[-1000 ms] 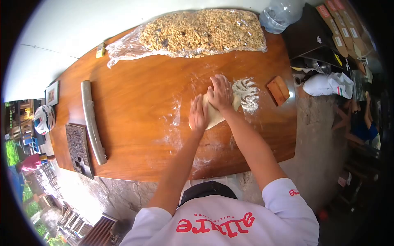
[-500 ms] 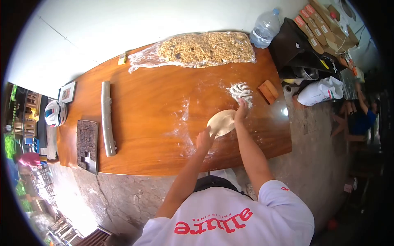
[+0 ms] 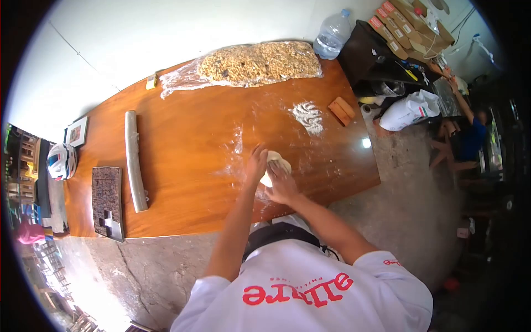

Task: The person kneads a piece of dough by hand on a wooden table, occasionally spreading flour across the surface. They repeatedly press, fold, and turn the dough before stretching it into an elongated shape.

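A pale round of dough (image 3: 282, 161) lies near the front edge of the wooden table, with flour smears around it. Against its left side is my left hand (image 3: 256, 162), the fingers stretched out away from me and close together. My right hand (image 3: 284, 187) rests on the near right part of the dough with its fingers spread, covering some of it. Beyond the dough, to the right, there is a patch of white flour (image 3: 307, 117) with finger-like streaks.
A plastic bag of brown crumbly food (image 3: 260, 63) lies along the wall beside a water bottle (image 3: 333, 36). A wooden block (image 3: 341, 111) sits right. A wrapped roll (image 3: 134, 160) and dark panel (image 3: 107, 202) lie left. Another person (image 3: 470, 135) is far right.
The view has shifted right. My hands have drawn closer together and leftward with the dough, which now looks smaller. My right hand has moved from its far right edge onto its top.
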`<act>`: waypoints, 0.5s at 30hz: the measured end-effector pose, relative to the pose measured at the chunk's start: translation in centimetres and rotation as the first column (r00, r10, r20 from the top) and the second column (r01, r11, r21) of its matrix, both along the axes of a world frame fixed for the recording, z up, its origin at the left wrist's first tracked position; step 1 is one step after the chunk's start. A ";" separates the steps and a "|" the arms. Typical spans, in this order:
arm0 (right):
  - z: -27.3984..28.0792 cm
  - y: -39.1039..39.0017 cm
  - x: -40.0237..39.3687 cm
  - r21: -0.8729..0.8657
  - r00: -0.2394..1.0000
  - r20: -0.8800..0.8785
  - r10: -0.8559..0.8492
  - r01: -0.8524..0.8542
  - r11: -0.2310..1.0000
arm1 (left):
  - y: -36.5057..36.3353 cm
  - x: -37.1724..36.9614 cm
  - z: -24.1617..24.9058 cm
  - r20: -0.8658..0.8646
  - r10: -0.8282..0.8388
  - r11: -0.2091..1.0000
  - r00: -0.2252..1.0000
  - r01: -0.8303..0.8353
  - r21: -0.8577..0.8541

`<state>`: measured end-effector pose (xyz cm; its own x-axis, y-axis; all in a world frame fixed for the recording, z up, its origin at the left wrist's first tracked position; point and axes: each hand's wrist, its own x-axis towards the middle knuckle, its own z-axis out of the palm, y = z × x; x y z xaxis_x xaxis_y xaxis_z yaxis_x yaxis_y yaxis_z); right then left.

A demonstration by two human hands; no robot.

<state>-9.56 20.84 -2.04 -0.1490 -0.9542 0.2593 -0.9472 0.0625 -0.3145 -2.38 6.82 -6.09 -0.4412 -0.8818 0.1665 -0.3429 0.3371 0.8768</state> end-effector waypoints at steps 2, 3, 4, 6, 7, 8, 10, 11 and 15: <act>1.0 -4.9 -5.3 0.357 0.974 0.227 -0.019 -0.065 0.932 | -0.3 -1.1 -0.7 0.065 -0.168 0.969 0.984 0.176 -0.171; 1.9 -7.3 -8.3 0.635 0.899 0.423 -0.111 -0.207 0.744 | -0.6 -1.4 -1.3 0.061 -0.171 0.968 0.983 0.179 -0.174; 3.1 -8.0 -10.5 0.506 0.733 0.632 -0.252 -0.144 0.850 | -1.0 -1.4 -2.0 0.027 -0.204 0.979 0.979 0.203 0.035; 6.4 -9.4 -12.4 0.253 0.274 0.904 -0.328 0.275 0.927 | -1.8 -1.2 -0.7 0.046 -0.250 0.907 0.967 0.217 0.361; 7.4 -9.9 -12.0 0.181 0.051 0.966 -0.253 0.566 0.804 | -1.2 -0.6 1.0 0.052 -0.246 0.905 0.968 0.210 0.369; 6.3 -9.9 -11.3 0.200 0.041 0.963 -0.267 0.556 0.806 | -0.1 0.1 2.3 0.045 -0.194 0.908 0.980 0.162 0.386; 2.6 -10.6 -10.1 -0.138 0.566 0.643 -0.516 0.748 0.650 | 1.8 1.1 1.9 0.026 -0.083 0.935 0.996 0.069 0.348; 0.1 -10.6 -8.0 -0.241 0.660 0.514 -0.548 0.724 0.647 | 2.8 1.6 0.9 0.007 -0.026 0.956 1.000 0.022 0.292; -4.4 -8.9 -2.1 -0.243 0.882 0.256 -0.395 0.455 0.857 | 3.8 4.8 2.7 0.068 -0.030 0.970 0.997 0.013 0.244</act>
